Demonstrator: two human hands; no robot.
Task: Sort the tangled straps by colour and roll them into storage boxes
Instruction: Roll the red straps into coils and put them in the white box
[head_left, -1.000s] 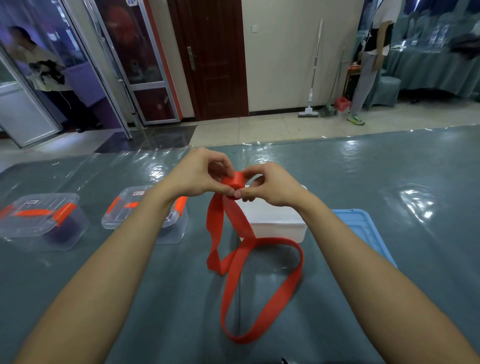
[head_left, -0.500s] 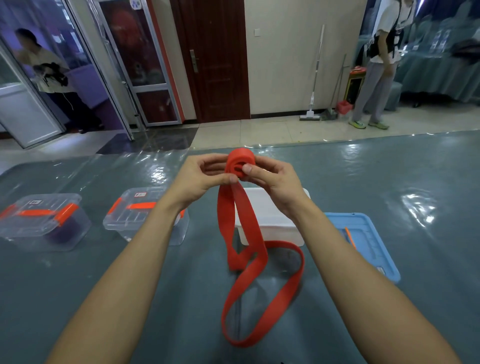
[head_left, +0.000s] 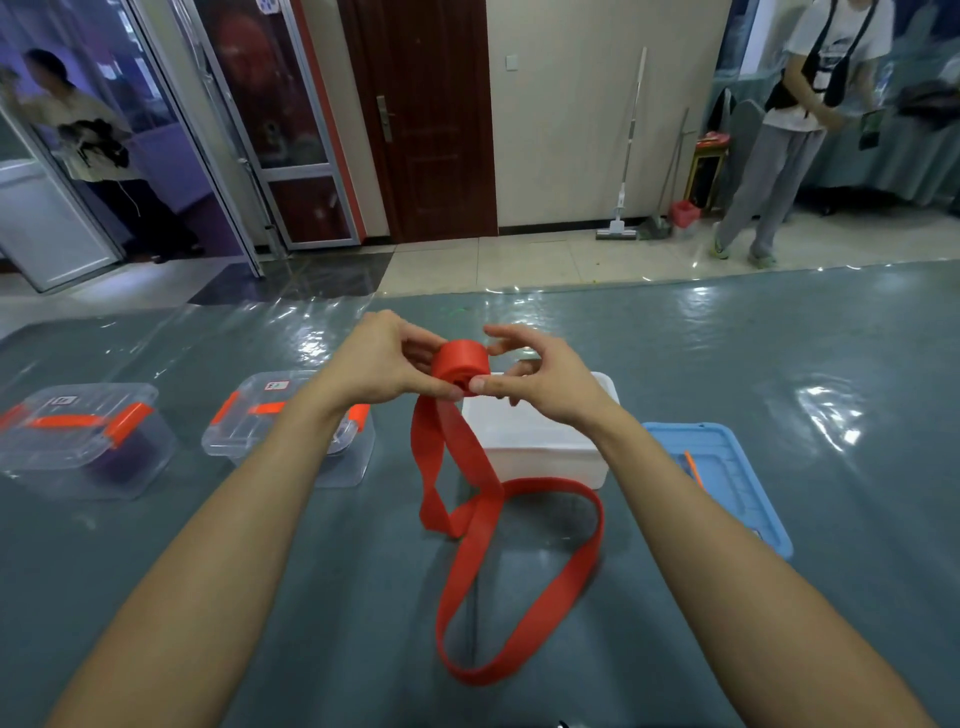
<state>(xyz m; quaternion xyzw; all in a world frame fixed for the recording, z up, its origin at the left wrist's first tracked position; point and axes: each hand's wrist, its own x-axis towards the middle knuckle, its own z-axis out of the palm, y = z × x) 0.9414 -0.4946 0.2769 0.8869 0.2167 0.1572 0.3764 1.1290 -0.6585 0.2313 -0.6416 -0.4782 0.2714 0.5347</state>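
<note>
A red strap (head_left: 485, 525) is partly wound into a small roll (head_left: 461, 359) held above the table. My left hand (head_left: 382, 361) pinches the roll from the left, and my right hand (head_left: 530, 374) pinches it from the right with thumb and fingers. The loose tail hangs down, twists once and lies in a long loop on the grey table. Directly behind the roll stands an open white storage box (head_left: 540, 449); what it holds is hidden.
Two clear lidded boxes with orange latches stand at the left, one far left (head_left: 83, 441) holding something dark purple, one nearer (head_left: 283, 421). A blue lid (head_left: 719, 480) lies right of the white box. A person stands at the back right, another behind the glass door.
The roll has grown thicker as more strap was wound on, and both hands have lifted it a little. The loop on the table has shortened slightly. The camera has tilted up.
</note>
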